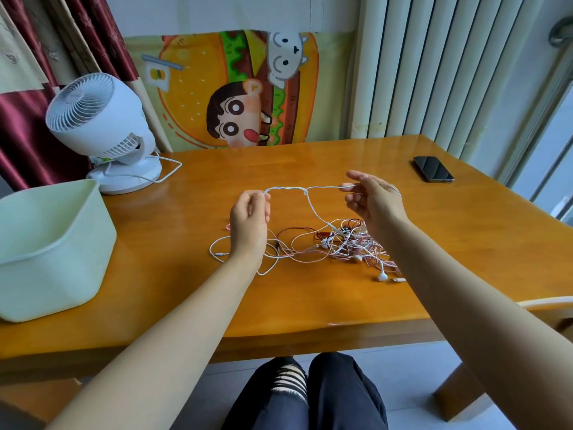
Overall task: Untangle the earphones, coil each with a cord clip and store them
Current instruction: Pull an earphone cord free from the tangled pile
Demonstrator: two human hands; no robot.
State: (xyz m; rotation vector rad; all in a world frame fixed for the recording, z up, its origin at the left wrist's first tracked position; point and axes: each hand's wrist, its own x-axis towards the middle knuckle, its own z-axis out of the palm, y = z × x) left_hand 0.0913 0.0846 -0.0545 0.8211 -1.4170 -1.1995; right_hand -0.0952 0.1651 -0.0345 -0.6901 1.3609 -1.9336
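A tangle of white, pink and dark red earphones lies on the wooden table in front of me. One white earphone cord is lifted out of it and stretched level above the table, with a small knot near its middle. My left hand pinches the cord's left end. My right hand pinches its right end with thumb and forefinger, the other fingers spread. From the knot a strand runs down into the tangle. A white earbud lies at the tangle's near edge.
A pale green plastic bin stands at the table's left edge. A white desk fan with its cable is at the back left. A black phone lies at the back right. My knees are below the table's front edge.
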